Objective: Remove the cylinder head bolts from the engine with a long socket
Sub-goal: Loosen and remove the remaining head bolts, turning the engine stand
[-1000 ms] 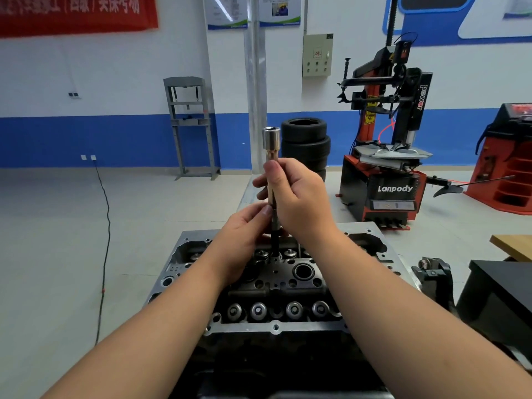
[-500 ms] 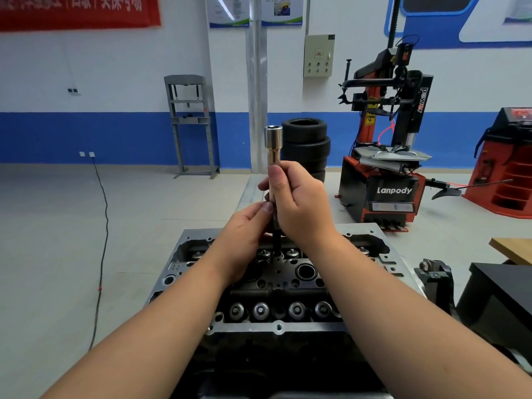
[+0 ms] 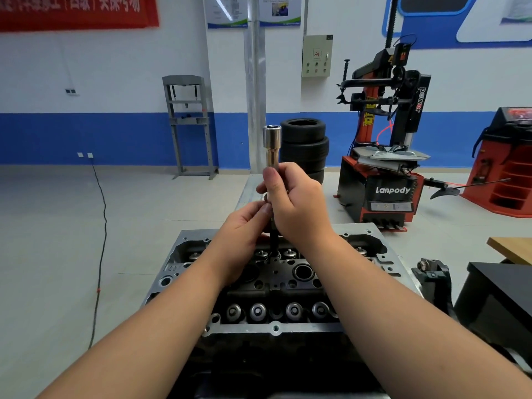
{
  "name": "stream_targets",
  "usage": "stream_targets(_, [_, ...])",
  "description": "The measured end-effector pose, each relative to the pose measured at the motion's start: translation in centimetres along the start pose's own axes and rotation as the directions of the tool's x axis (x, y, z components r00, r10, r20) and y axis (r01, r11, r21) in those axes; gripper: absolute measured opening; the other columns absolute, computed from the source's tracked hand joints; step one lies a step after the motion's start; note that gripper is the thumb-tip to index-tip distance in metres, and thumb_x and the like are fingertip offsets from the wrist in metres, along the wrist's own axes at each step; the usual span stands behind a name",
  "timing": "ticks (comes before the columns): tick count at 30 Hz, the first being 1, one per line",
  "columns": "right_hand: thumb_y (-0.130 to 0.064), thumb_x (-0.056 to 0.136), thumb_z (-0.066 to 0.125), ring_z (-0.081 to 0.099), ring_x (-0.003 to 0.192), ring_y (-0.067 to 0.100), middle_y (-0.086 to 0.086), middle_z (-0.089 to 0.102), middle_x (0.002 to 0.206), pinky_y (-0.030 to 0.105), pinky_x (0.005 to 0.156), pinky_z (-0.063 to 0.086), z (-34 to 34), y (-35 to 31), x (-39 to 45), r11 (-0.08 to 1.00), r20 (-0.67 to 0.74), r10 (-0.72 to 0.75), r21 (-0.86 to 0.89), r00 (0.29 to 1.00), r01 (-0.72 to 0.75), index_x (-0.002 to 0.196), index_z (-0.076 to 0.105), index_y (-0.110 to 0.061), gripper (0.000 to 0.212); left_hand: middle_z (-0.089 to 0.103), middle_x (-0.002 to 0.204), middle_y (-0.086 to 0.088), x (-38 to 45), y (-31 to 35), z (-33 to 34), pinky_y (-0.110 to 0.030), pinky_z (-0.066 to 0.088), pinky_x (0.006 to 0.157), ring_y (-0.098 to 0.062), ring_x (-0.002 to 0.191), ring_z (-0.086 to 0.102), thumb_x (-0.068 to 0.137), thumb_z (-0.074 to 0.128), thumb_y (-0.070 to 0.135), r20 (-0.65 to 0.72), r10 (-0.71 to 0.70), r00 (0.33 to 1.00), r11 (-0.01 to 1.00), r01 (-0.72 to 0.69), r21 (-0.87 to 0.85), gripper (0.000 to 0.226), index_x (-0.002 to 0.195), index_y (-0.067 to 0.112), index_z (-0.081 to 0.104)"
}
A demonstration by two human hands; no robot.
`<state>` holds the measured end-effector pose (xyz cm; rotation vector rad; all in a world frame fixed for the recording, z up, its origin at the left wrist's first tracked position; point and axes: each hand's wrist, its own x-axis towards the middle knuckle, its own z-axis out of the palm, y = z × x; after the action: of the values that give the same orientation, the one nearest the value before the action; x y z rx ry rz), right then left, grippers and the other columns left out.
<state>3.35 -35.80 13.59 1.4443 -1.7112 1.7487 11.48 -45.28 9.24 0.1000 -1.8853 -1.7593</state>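
The engine's cylinder head [image 3: 276, 328] lies in front of me, grey-rimmed, dark inside, with a row of round valve caps along its near side. A shiny long socket [image 3: 271, 145] stands upright above the head's far middle. A thin dark bolt shank [image 3: 273, 240] runs down from it toward a hole. My right hand [image 3: 296, 203] is wrapped around the socket's lower part. My left hand [image 3: 241, 231] pinches the shank just below, fingertips touching it. The join between socket and shank is hidden by my fingers.
A red and black Lanpody tyre changer [image 3: 385, 174] stands at the right rear, a stack of tyres [image 3: 303, 145] behind the socket. A red balancer [image 3: 509, 168] is far right. A black bench [image 3: 501, 298] and wooden top [image 3: 512, 249] sit close right. A cable [image 3: 100, 226] crosses the floor.
Both hands and the socket have stayed in nearly the same place; the socket sits very slightly lower in view and the right hand's grip shifted a little.
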Motion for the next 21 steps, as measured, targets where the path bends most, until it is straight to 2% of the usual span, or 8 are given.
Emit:
stream_targets(2, [-0.034,0.099,0.056,0.064,0.073,0.002,-0.013,0.066,0.079,0.029,0.067,0.055,0.0,-0.05,0.04,1.0,-0.009,-0.02,0.013,1.0,0.02,0.097,0.059,-0.024,0.011,0.077,0.1,-0.005,-0.05,0.11,-0.01,-0.028,0.057,0.076,-0.02,0.091,0.073,0.103,0.06,0.039,-0.02,0.014,1.0,1.0,-0.013,0.019,0.024,0.112,0.02,0.072])
stream_targets(5, [-0.033,0.093,0.07,0.062,0.069,0.007,-0.014,0.062,0.074,0.027,0.062,0.054,0.04,-0.11,0.07,0.999,-0.043,-0.026,0.027,0.999,0.027,0.093,0.057,-0.028,0.015,0.078,0.097,-0.001,-0.15,0.19,0.02,-0.02,0.054,0.068,-0.014,0.085,0.073,0.095,0.071,0.042,-0.039,0.029,0.999,0.999,-0.028,0.026,0.028,0.112,0.019,0.07])
stream_targets(8, [-0.03,0.095,0.068,0.061,0.068,0.01,-0.008,0.064,0.073,0.028,0.061,0.052,0.04,-0.08,0.1,0.999,-0.064,-0.015,0.028,0.998,0.017,0.088,0.057,-0.026,0.015,0.077,0.101,-0.004,-0.11,0.21,0.04,-0.026,0.055,0.071,-0.017,0.09,0.072,0.103,0.057,0.043,-0.016,0.023,1.0,1.0,-0.023,0.017,0.031,0.116,0.019,0.07])
stream_targets(11, [-0.029,0.101,0.06,0.065,0.073,0.004,-0.006,0.07,0.081,0.025,0.066,0.053,-0.02,0.08,0.18,0.997,-0.025,0.022,0.072,0.999,-0.02,0.094,0.061,-0.022,0.01,0.077,0.109,-0.007,-0.11,0.24,0.1,-0.032,0.058,0.08,-0.022,0.099,0.073,0.102,0.046,0.045,0.031,-0.002,1.0,1.0,0.002,-0.015,0.041,0.124,0.018,0.068])
stream_targets(14, [-0.031,0.101,0.055,0.064,0.072,0.0,-0.01,0.069,0.081,0.02,0.067,0.052,0.06,0.07,0.17,0.995,0.003,0.008,0.097,1.0,-0.008,0.098,0.06,-0.024,0.01,0.078,0.106,-0.004,-0.11,0.13,-0.03,-0.032,0.059,0.08,-0.021,0.097,0.074,0.107,0.05,0.038,0.019,0.001,1.0,1.0,0.0,-0.012,0.029,0.122,0.02,0.069])
stream_targets(16, [-0.037,0.098,0.06,0.065,0.069,0.006,-0.007,0.068,0.08,0.027,0.065,0.055,0.06,0.0,0.21,0.994,-0.001,0.005,0.107,1.0,-0.005,0.1,0.058,-0.026,0.011,0.078,0.103,-0.002,-0.14,0.16,-0.08,-0.027,0.057,0.075,-0.019,0.094,0.073,0.105,0.057,0.037,-0.007,0.014,1.0,1.0,-0.014,0.018,0.024,0.118,0.021,0.069])
stream_targets(19, [-0.04,0.092,0.07,0.064,0.063,0.015,-0.005,0.064,0.076,0.035,0.061,0.056,-0.07,-0.02,0.27,0.997,-0.057,0.015,0.081,0.998,-0.01,0.095,0.055,-0.027,0.02,0.078,0.103,0.0,-0.25,0.25,0.03,-0.019,0.055,0.07,-0.014,0.093,0.074,0.096,0.065,0.045,-0.032,0.039,0.999,0.998,-0.037,0.06,0.032,0.116,0.021,0.069])
stream_targets(21, [-0.039,0.094,0.068,0.063,0.061,0.015,-0.003,0.063,0.072,0.033,0.058,0.054,-0.05,-0.05,0.24,0.998,-0.091,-0.008,0.06,0.996,0.013,0.088,0.053,-0.03,0.019,0.078,0.102,0.001,-0.25,0.23,0.08,-0.02,0.055,0.071,-0.014,0.092,0.074,0.098,0.063,0.048,-0.036,0.036,0.999,0.997,-0.033,0.066,0.033,0.116,0.021,0.069])
